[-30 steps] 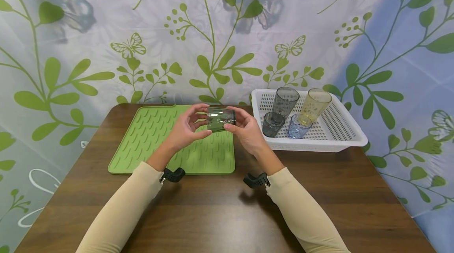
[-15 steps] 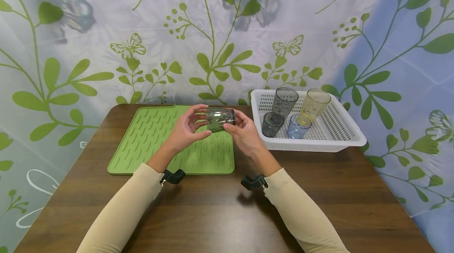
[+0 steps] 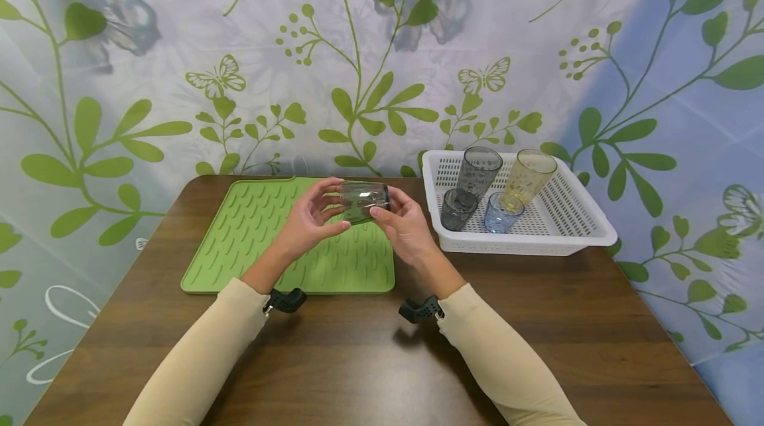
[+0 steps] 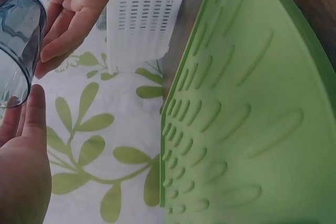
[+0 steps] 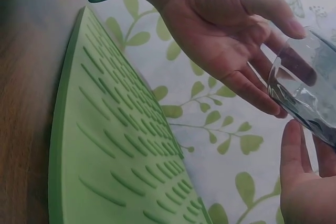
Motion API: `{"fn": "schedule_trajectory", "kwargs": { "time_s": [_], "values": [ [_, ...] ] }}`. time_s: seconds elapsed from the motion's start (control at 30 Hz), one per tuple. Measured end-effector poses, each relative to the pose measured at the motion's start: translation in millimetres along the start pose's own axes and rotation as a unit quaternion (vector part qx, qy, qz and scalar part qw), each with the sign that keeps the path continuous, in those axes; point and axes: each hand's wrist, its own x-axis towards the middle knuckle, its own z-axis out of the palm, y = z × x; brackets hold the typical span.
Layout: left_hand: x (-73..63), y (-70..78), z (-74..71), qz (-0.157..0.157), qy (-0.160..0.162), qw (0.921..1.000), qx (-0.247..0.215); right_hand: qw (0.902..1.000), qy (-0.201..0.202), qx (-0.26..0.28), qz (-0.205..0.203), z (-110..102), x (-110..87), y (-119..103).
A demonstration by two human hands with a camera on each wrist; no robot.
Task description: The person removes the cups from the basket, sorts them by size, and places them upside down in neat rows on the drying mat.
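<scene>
A small clear grey drinking glass (image 3: 363,200) lies sideways in the air between my two hands, over the green mat (image 3: 251,233). My left hand (image 3: 307,217) holds its left end with curved fingers and thumb. At the other end my right hand (image 3: 407,223) grips it, thumb on the near side. The left wrist view shows the glass (image 4: 18,40) close up, its rim beside the left fingertips. From the right wrist, the glass (image 5: 310,90) is cut off by the frame edge, and left fingers (image 5: 257,85) reach around it.
A white perforated basket (image 3: 585,239) stands at the back right. Inside are a tall grey glass (image 3: 479,170), a tall yellow glass (image 3: 531,174), a short dark glass (image 3: 458,210) and a short blue glass (image 3: 504,213). The brown wooden table (image 3: 352,359) meets a patterned curtain behind.
Both hands have shifted slightly left with the glass, which keeps its sideways pose. The basket's glasses have not moved.
</scene>
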Motion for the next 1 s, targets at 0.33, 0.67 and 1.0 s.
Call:
{"fn": "schedule_trajectory", "kwargs": {
  "time_s": [0.33,0.67,1.0],
  "values": [
    [-14.4,-0.7,-17.1,-0.028,-0.005,0.9993,0.025,0.9999,-0.002,-0.008,0.005,2,3.1,7],
    [-46.6,-8.4,-58.6,-0.072,0.043,0.9845,0.154,0.9996,0.011,-0.022,0.016,-5,5.0,5],
    [-82.2,-5.1,-93.9,-0.122,0.073,0.9354,0.324,0.9978,0.018,-0.052,0.036,-9,8.1,11]
  ]
}}
